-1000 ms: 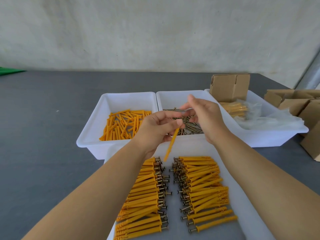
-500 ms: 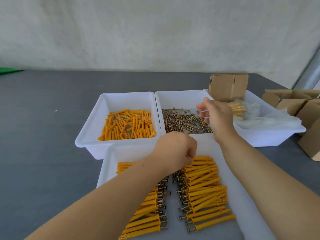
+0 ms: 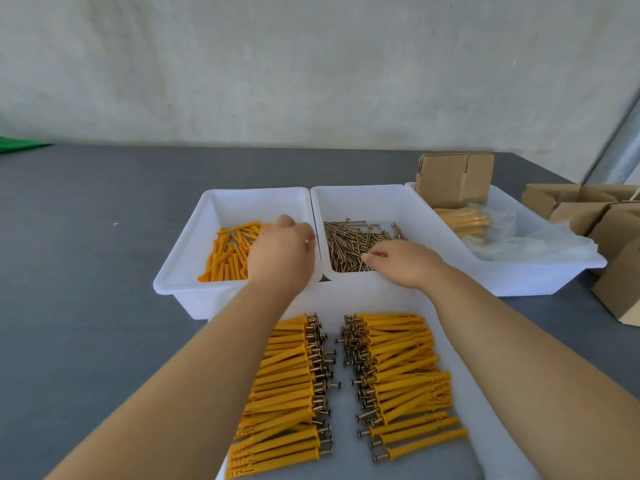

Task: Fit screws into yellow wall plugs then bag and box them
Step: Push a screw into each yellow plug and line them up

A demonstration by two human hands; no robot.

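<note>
My left hand (image 3: 280, 252) reaches down into the left white bin (image 3: 180, 271) of loose yellow wall plugs (image 3: 225, 254); its fingers are hidden behind the back of the hand. My right hand (image 3: 405, 263) lies low over the middle bin (image 3: 360, 195) of brass screws (image 3: 349, 237), thumb and fingertip meeting on a screw at the pile's near edge. In the near white tray (image 3: 341, 427) lie two rows of plugs with screws fitted, a left row (image 3: 287, 375) and a right row (image 3: 401, 368), screw heads facing the middle gap.
A third white bin (image 3: 540, 278) on the right holds a bag of plugs (image 3: 464, 220), loose clear plastic bags (image 3: 526, 244) and a folded cardboard box (image 3: 453, 178). More cardboard boxes (image 3: 606, 216) stand at the table's right edge. Grey tabletop stretches left.
My left hand set the fitted plug into the near tray, then moved up and left into the plug bin. My right hand dropped from above the screw bin onto the screws.
</note>
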